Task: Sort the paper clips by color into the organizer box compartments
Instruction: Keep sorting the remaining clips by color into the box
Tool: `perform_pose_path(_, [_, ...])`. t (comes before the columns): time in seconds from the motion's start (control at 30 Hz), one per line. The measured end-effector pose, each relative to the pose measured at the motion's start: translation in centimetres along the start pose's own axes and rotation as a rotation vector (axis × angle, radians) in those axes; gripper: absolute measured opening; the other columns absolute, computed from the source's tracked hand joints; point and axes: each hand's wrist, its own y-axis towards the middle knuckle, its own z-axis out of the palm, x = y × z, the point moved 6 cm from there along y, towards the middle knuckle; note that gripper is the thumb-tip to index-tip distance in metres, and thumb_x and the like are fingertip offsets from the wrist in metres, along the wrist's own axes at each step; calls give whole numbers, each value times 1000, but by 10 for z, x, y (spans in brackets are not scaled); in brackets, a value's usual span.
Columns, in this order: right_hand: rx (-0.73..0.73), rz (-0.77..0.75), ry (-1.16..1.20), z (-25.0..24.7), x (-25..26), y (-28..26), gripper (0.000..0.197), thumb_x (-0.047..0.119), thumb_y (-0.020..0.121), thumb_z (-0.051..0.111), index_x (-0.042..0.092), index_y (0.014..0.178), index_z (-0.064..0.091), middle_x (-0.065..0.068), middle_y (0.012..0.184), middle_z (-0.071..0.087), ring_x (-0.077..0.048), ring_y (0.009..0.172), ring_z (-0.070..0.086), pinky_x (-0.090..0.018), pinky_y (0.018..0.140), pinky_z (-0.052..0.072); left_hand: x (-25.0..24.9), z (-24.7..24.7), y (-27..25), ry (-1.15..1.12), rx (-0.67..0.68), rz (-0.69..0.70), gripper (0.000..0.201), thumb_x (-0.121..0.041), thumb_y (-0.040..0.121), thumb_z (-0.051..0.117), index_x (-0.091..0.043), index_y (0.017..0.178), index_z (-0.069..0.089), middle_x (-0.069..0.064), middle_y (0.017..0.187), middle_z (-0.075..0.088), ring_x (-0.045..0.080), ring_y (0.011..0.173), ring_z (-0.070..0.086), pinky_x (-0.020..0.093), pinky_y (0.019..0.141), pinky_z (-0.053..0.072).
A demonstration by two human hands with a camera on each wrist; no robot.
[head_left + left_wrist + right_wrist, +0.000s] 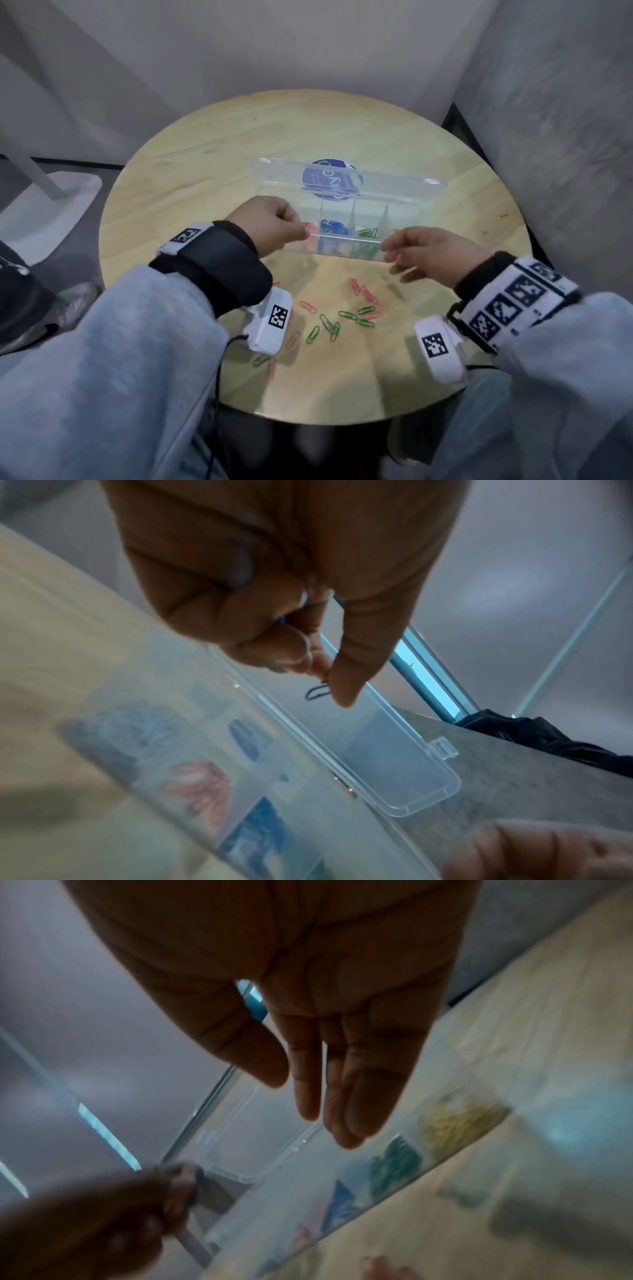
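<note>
A clear organizer box (406,209) stands mid-table with its lid (274,173) open at the back. Its compartments hold red clips (309,226), blue clips (334,226), green clips (367,233) and yellow clips (455,1121). My left hand (304,233) hovers over the box's left end and pinches a small paper clip (316,692) between thumb and forefinger; backlight hides its colour. My right hand (390,251) hangs at the box's right front corner with straight fingers (346,1096), holding nothing. Loose red and green clips (342,317) lie on the table in front of the box.
The round wooden table (205,164) is ringed by grey walls. A blue round sticker (330,178) shows through the lid. A white stand base (51,209) and a shoe (72,305) sit on the floor at left. Dark cloth (548,739) lies beyond the table.
</note>
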Motion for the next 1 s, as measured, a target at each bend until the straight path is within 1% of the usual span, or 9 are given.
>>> perform_pose_path(0.17, [47, 16, -375, 7, -14, 0, 18, 8, 89, 48, 21, 89, 60, -2, 85, 63, -17, 76, 60, -31, 75, 53, -41, 15, 26, 18, -65, 27, 26, -20, 81, 67, -20, 63, 49, -3, 64, 51, 18, 65, 50, 27, 67, 43])
perform_pose_path(0.3, [78, -5, -551, 10, -16, 4, 22, 13, 88, 49, 20, 102, 63, 3, 90, 58, -15, 83, 57, -30, 84, 51, -53, 32, 44, 35, -93, 6, 21, -17, 82, 65, -20, 66, 51, -3, 65, 52, 21, 73, 53, 26, 70, 48])
perform_pose_path(0.4, [118, -47, -677, 14, -17, 6, 25, 15, 86, 50, 22, 105, 63, 7, 90, 53, -13, 84, 52, -24, 79, 46, -56, 40, 44, 75, -98, 20, 4, -21, 84, 62, -20, 85, 58, -8, 72, 52, 17, 77, 51, 21, 60, 39])
perform_pose_path(0.5, [181, -65, -756, 27, -24, 7, 18, 15, 81, 53, 31, 86, 60, 14, 78, 50, -14, 82, 54, -24, 71, 46, -54, 46, 40, 52, -55, 26, 20, -23, 86, 59, -24, 106, 60, -5, 88, 53, 17, 85, 52, 24, 74, 41])
perform_pose_path(0.57, [223, -78, -812, 37, -26, 5, 12, 20, 79, 58, 32, 82, 56, 12, 83, 53, -16, 86, 58, -28, 76, 51, -51, 43, 31, 28, -65, 61, 17, -21, 86, 59, -26, 102, 60, -4, 95, 55, 17, 85, 54, 26, 80, 43])
perform_pose_path(0.63, [257, -118, -893, 46, -26, 3, 15, 23, 79, 63, 26, 92, 56, 5, 95, 56, -20, 93, 59, -33, 84, 52, -46, 39, 16, 50, -72, 110, 13, -16, 83, 60, -27, 91, 60, -6, 87, 58, 16, 76, 54, 26, 76, 44])
perform_pose_path(0.77, [238, -179, -1048, 58, -25, 5, 24, 26, 78, 66, 24, 89, 45, -1, 106, 51, -24, 96, 57, -36, 83, 50, -18, 50, -18, 511, 95, 16, 11, -26, 78, 66, -28, 74, 55, -8, 72, 54, 14, 69, 52, 24, 66, 39])
perform_pose_path(0.93, [246, -199, -1161, 70, -20, 3, 18, 20, 86, 55, 20, 75, 41, -5, 96, 47, -24, 82, 49, -34, 75, 46, 12, 73, -43, 820, 241, -143, 31, -45, 76, 65, -17, 89, 61, 2, 88, 63, 21, 80, 56, 27, 65, 39])
perform_pose_path(1.0, [258, -204, -1188, 72, -19, 3, 12, 20, 93, 46, 14, 97, 55, -5, 83, 48, -25, 79, 50, -32, 76, 47, 15, 80, -47, 845, 242, -167, 35, -50, 74, 64, -18, 87, 58, 1, 85, 61, 21, 79, 55, 28, 64, 40])
